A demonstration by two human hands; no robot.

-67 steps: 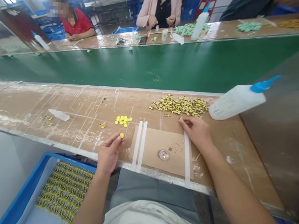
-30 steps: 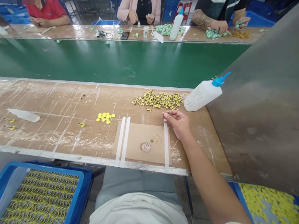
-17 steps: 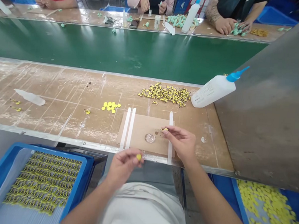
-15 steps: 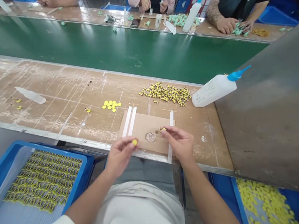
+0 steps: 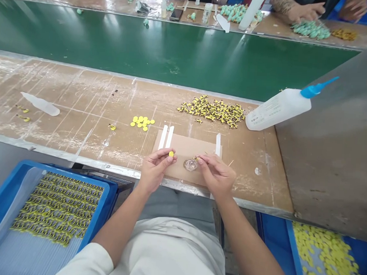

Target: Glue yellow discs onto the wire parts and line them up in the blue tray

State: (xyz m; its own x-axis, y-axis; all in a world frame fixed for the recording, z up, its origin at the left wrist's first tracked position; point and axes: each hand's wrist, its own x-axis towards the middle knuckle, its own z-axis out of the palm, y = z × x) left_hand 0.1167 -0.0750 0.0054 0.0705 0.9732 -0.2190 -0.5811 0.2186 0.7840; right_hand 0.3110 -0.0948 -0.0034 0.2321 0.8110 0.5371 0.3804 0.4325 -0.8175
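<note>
My left hand (image 5: pixel 155 170) pinches a small yellow disc (image 5: pixel 171 153) between thumb and fingertips, just over the near edge of a cardboard pad (image 5: pixel 186 147). My right hand (image 5: pixel 215 174) is shut on a tiny yellow-and-black piece (image 5: pixel 196 158), close beside a small glass dish of clear liquid (image 5: pixel 190 165). White strips (image 5: pixel 162 137) hold the pad to the bench. Beyond it lie a heap of yellow-and-black pieces (image 5: pixel 211 110) and a small group of yellow discs (image 5: pixel 142 122).
A white glue bottle with a blue nozzle (image 5: pixel 278 109) lies at the bench's right. Blue trays hold arranged pieces (image 5: pixel 57 208) and loose yellow discs (image 5: pixel 325 258). A green conveyor belt (image 5: pixel 176 50) runs beyond the bench, with co-workers' hands across it (image 5: pixel 306 12).
My left hand has risen from the bench's near edge toward my right hand, carrying the disc. My right hand has moved slightly closer to the glass dish. The view has tilted downward.
</note>
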